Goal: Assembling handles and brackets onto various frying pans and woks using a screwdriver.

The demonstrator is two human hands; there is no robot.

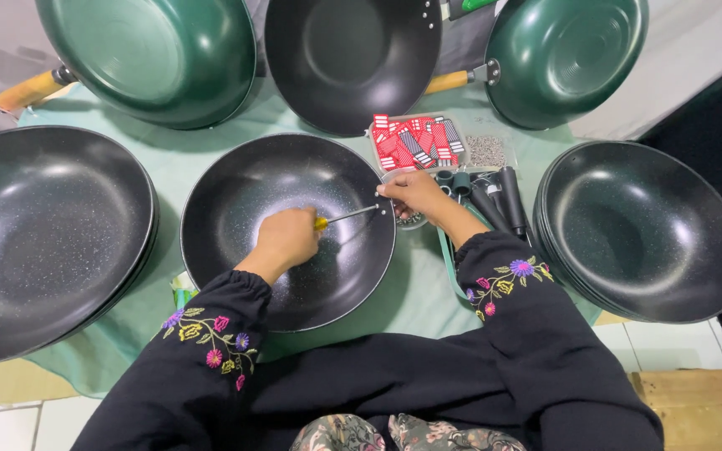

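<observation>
Black wok (244, 209) on the green cloth (415, 292): left hand (287, 236) clamped on a screwdriver (346, 216), right hand (415, 195) pinching the rim. Screwing seems underway; next needs steady turning.

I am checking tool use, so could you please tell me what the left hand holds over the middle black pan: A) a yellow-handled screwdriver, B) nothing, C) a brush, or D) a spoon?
A: the left hand grips a yellow-handled screwdriver whose metal shaft points to the pan rim, where the right hand rests.

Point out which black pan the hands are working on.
The middle black pan, directly before the person: the left hand holds a screwdriver inside it, the right hand at its rim.
</observation>
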